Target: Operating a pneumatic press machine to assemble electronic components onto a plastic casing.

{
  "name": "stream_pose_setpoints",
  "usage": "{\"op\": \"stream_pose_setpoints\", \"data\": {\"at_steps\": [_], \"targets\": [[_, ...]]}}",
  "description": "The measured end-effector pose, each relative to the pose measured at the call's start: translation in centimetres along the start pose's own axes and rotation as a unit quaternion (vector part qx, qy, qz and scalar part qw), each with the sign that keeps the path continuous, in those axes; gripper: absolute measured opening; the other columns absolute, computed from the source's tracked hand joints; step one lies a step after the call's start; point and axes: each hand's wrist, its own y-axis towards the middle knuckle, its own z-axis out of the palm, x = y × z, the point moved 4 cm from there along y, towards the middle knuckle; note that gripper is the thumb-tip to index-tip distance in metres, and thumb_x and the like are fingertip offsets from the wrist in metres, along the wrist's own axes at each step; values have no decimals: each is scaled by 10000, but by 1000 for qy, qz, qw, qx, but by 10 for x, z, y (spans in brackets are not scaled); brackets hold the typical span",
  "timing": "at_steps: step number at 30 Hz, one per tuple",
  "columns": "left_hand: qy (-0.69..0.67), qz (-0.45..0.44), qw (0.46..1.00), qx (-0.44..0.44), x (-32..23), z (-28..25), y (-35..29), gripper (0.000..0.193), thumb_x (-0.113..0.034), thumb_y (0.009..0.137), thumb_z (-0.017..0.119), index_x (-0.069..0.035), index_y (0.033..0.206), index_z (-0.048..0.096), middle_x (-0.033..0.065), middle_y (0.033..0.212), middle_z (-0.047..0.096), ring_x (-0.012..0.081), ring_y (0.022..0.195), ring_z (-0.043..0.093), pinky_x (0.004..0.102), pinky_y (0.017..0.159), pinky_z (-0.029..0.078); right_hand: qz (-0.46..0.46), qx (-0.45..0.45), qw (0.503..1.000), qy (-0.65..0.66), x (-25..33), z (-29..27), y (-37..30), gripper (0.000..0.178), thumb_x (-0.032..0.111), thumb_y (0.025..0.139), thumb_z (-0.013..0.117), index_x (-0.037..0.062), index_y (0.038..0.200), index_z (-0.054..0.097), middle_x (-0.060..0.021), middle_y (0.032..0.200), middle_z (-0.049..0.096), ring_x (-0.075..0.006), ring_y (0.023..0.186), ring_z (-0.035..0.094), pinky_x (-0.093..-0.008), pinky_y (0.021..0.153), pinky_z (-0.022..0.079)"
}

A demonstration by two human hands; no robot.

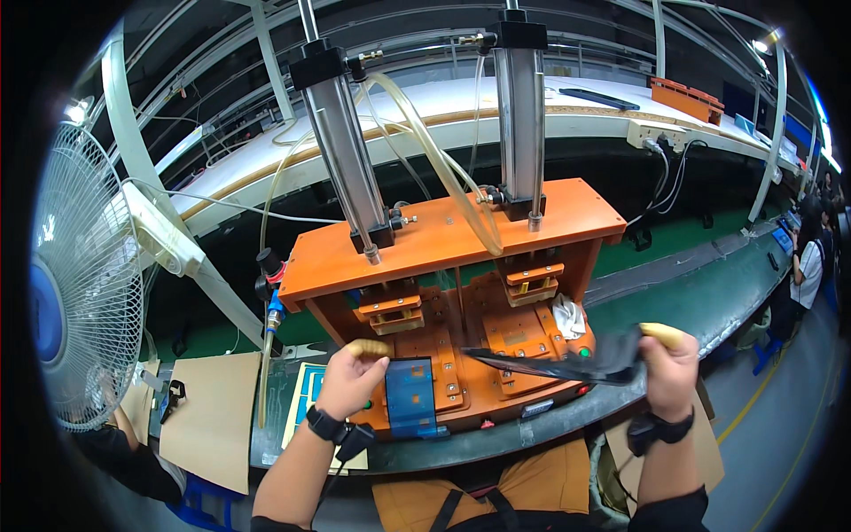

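A blue translucent plastic sheet (410, 399) with small cut-outs stands upright before the left side of an orange twin-cylinder press (443, 239). My left hand (348, 383) is closed at the sheet's upper left corner, thumb against forefinger. On the right, my right hand (669, 368) pinches one end of a glossy black film strip (567, 365). The strip stretches leftward across the front of the press's right station, slightly smeared by motion. Yellow finger covers show on both hands. Behind the strip, an orange fixture block (514, 339) is partly hidden.
A white cloth (568, 316) lies at the press's right side, near a green button (585, 352). Brown cardboard (208, 417) and a blue-and-yellow sheet (306, 399) lie left. A fan (84, 275) stands far left. Air hoses (443, 164) hang above the press. Other people are at both sides.
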Motion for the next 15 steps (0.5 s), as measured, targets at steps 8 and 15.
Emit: {"op": "stream_pose_setpoints", "data": {"at_steps": [8,15], "targets": [[307,25,952,-3,17,2,77,271,-167,903,564,-47,1133,643,142,1094,692,303,1034,650,355,865,509,97,-288,905,296,-105,-142,-46,173,218,988,573,109,1114,620,2,961,658,-102,825,598,-260,754,507],[558,-7,828,54,46,0,107,372,-313,980,429,-175,1298,564,100,1293,595,277,1186,561,365,978,472,204,-354,841,354,-265,-201,-7,120,175,943,632,65,990,643,-55,852,682,-141,731,652,-239,646,564]]}}
